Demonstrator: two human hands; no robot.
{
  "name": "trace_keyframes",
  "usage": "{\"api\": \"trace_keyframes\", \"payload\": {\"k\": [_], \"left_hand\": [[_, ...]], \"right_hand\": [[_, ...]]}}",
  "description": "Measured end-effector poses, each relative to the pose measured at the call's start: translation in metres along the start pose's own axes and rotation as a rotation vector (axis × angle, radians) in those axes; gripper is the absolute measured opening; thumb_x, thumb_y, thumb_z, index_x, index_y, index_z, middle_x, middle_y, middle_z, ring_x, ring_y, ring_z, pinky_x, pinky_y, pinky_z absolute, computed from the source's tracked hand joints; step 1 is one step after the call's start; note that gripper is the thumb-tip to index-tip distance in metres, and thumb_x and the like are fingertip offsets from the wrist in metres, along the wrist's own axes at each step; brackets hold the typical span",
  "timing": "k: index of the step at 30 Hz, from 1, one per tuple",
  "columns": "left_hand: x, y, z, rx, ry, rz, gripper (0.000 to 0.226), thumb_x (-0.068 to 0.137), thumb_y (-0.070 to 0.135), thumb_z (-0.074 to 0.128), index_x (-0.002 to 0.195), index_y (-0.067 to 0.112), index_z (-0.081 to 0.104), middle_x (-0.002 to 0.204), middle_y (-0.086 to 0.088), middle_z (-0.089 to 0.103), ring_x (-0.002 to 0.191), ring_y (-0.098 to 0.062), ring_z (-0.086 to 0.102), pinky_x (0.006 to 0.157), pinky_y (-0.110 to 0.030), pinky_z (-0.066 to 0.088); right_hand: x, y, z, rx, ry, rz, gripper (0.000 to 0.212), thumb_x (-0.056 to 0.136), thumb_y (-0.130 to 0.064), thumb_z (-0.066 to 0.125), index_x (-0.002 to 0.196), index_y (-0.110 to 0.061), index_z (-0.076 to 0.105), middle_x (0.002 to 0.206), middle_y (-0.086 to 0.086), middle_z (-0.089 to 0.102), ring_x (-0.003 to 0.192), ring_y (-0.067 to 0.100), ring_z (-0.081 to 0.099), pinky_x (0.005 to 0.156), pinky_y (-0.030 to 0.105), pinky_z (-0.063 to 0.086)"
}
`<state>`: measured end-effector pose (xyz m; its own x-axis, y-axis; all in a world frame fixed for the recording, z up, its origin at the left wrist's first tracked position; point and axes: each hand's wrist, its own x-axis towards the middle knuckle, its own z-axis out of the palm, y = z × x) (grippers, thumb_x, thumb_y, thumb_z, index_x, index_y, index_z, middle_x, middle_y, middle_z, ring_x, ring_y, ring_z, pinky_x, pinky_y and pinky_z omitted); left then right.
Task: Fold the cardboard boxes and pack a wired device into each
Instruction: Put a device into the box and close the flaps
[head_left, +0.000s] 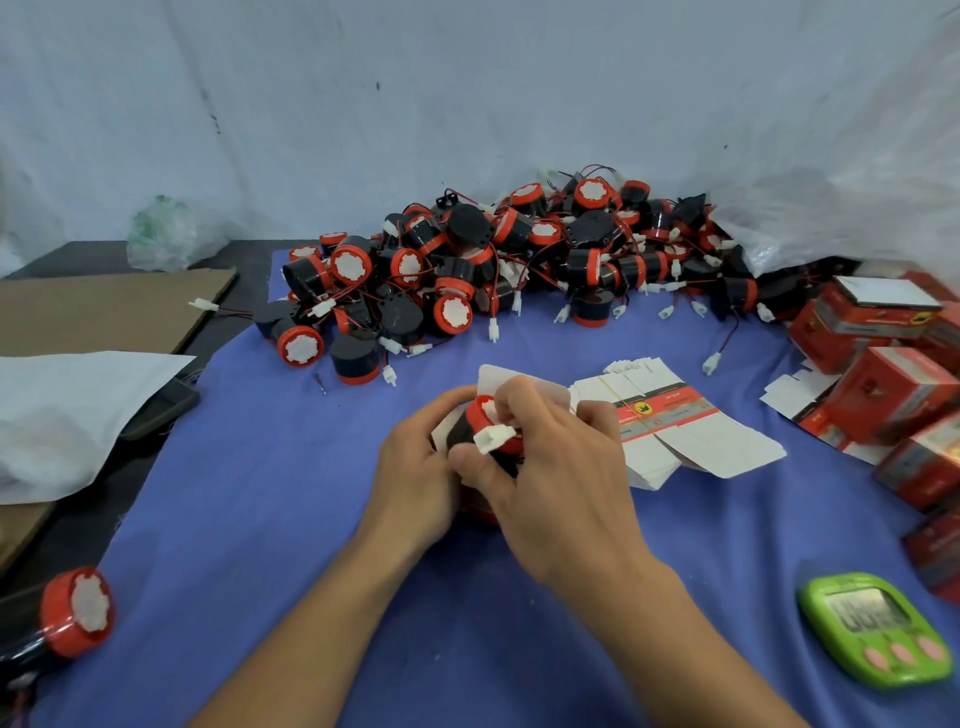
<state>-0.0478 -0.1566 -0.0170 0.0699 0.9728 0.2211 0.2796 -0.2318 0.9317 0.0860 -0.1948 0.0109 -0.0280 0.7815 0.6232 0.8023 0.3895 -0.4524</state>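
**Device partly in box, both hands clamped**

Mid blue cloth (260, 493): left hand (415, 467) curled round the side of a half-folded box (493, 375), white flap standing up behind. Right hand (550, 467) closed on the black, red-capped device (480, 418) seated partly in that box, white connector (493, 436) pinned between thumb and forefinger. Just right of the hands, a banded stack of flat boxes (685, 441). Behind, a heap of devices (493, 260), wires tangled. Along the right edge, folded red boxes (893, 395); nearer, a green timer (872, 629). Far left, one lone device (78, 613).
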Motion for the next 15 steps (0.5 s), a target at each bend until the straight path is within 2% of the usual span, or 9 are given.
{"api": "trace_keyframes", "payload": {"k": [2,5,7,10,13,15], "left_hand": [[0.001,0.0,-0.001,-0.096,0.032,-0.075,0.037,0.081,0.017,0.054,0.107,0.034,0.074,0.094,0.006,0.078,0.087,-0.017,0.073,0.074,-0.044,0.06],[0.004,-0.001,-0.003,-0.199,0.079,-0.199,0.04,0.064,0.015,0.052,0.094,0.029,0.075,0.08,-0.002,0.074,0.07,-0.02,0.065,0.061,-0.037,0.052],[0.007,0.0,-0.005,-0.276,0.079,-0.252,0.045,0.059,0.012,0.051,0.092,0.026,0.077,0.076,-0.005,0.072,0.065,-0.02,0.062,0.057,-0.031,0.05],[0.008,0.002,-0.006,-0.351,0.049,-0.292,0.047,0.055,0.012,0.051,0.091,0.022,0.079,0.082,-0.012,0.074,0.069,-0.025,0.064,0.056,-0.032,0.052],[0.007,0.002,-0.005,-0.344,0.038,-0.288,0.045,0.056,0.012,0.055,0.093,0.019,0.078,0.091,-0.023,0.073,0.074,-0.027,0.065,0.062,-0.037,0.053],[0.005,0.001,-0.005,-0.29,0.015,-0.239,0.045,0.058,0.009,0.058,0.096,0.021,0.078,0.091,-0.017,0.075,0.075,-0.024,0.068,0.064,-0.038,0.053]], "right_hand": [[0.0,0.002,0.0,0.026,-0.058,0.027,0.025,0.089,-0.046,0.061,0.096,-0.035,0.04,0.091,-0.017,0.064,0.079,0.009,0.038,0.084,0.029,0.027],[0.001,0.007,0.0,-0.011,-0.07,0.042,0.036,0.083,-0.039,0.073,0.097,-0.034,0.039,0.09,-0.018,0.061,0.08,0.012,0.048,0.087,0.027,0.024],[0.002,0.009,-0.001,-0.067,-0.044,0.043,0.044,0.076,-0.044,0.081,0.093,-0.032,0.042,0.082,-0.022,0.053,0.08,0.013,0.051,0.091,0.027,0.025],[0.002,0.01,0.0,-0.154,-0.054,0.019,0.044,0.072,-0.051,0.082,0.087,-0.029,0.046,0.077,-0.017,0.061,0.083,0.018,0.054,0.096,0.032,0.028],[0.001,0.012,0.002,-0.187,-0.096,-0.015,0.029,0.082,-0.057,0.071,0.085,-0.03,0.06,0.08,-0.013,0.068,0.09,0.019,0.057,0.1,0.035,0.029],[0.0,0.011,0.002,-0.205,-0.143,-0.04,0.026,0.085,-0.057,0.068,0.081,-0.031,0.071,0.078,-0.014,0.069,0.092,0.018,0.058,0.102,0.036,0.029]]}}
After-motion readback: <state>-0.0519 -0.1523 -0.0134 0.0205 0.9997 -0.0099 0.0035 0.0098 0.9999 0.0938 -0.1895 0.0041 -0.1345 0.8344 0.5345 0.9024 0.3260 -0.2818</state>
